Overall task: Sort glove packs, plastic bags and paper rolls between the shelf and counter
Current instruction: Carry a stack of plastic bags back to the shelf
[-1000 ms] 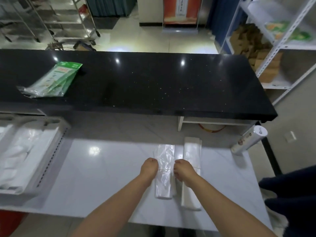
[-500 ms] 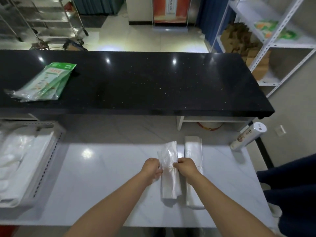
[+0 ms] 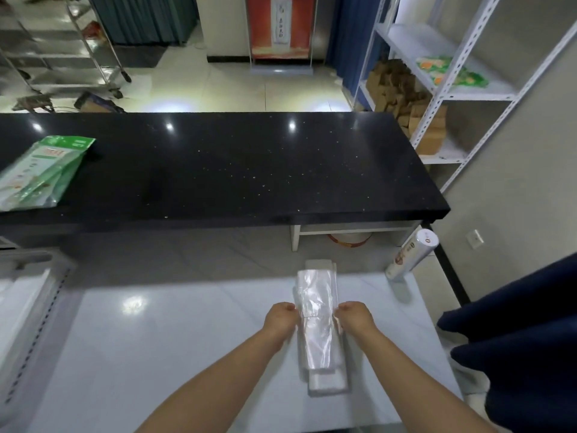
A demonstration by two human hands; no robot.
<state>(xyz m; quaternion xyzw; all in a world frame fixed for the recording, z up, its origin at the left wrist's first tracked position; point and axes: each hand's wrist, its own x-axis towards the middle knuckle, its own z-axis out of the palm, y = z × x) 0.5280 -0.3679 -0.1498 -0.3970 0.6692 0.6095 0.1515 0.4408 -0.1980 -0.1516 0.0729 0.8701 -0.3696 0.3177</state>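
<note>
Item: plastic-bag bundle [image 3: 315, 332], clear thin film.
Location: near right of the white surface [image 3: 187, 354], over a second bag stack [image 3: 327, 382].
Hold: left grip [image 3: 281, 323] and right grip [image 3: 354, 320] pinch its mid-length edges.
Handling, as judged: very light, limp and slippery. Best taken at the middle, since the ends would droop.

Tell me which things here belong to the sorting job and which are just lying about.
Job: clear bag bundle, pinched by left hand and right hand; white bundle beneath it; paper roll; green packs on black counter; printed packs on white shelf.
Lying about: red poster; metal trolley; brown boxes; dark blue cloth.
</note>
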